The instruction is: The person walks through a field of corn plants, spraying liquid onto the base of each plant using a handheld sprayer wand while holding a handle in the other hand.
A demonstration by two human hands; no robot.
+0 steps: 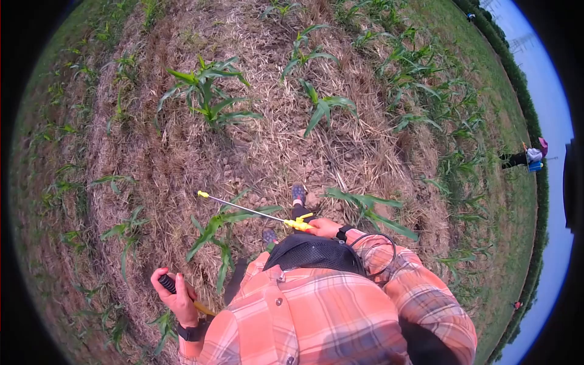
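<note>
Gripping the yellow-handled spray wand point(249, 210) in the right hand point(324, 228), nozzle aimed toward ten o'clock over a maize seedling point(222, 228), the left hand point(178, 298) fisted around a black pump lever point(167, 283), rows at twelve o'clock apparently left.

Orange plaid shirt point(316, 310), yellow-tipped silver spray wand point(243, 208), green corn plants point(207, 94), tan straw point(274, 140)
</note>
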